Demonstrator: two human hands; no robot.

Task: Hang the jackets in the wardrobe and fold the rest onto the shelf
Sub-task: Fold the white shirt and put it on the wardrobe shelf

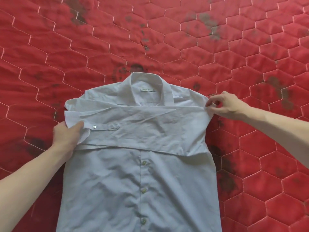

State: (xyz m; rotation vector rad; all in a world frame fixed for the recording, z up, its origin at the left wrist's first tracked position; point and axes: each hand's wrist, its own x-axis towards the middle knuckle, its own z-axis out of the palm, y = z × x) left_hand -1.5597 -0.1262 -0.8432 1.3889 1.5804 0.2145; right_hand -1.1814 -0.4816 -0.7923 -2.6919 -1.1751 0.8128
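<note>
The dress shirt (140, 181) is plain pale blue-white with cream buttons (144, 163). The quilted mattress (217, 47) is red, stitched in pale hexagons, with dark blotches.

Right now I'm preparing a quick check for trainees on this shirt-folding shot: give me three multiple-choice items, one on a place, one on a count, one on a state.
1. Where does the folded sleeve lie?
A. Across the chest of the white shirt, below the collar
B. Flat out on the quilt
C. Tucked under the hem

2. How many placket buttons show below the sleeve?
A. One
B. Three
C. Six

3. What is the right hand doing?
A. Lying flat on the red quilt
B. Pinching the fold edge at the shirt's shoulder
C. Holding a hanger

Answers: A, the sleeve spans the chest; B, three buttons run down the front; B, its fingertips nip the cloth there, while the left hand grips the cuff.
</note>
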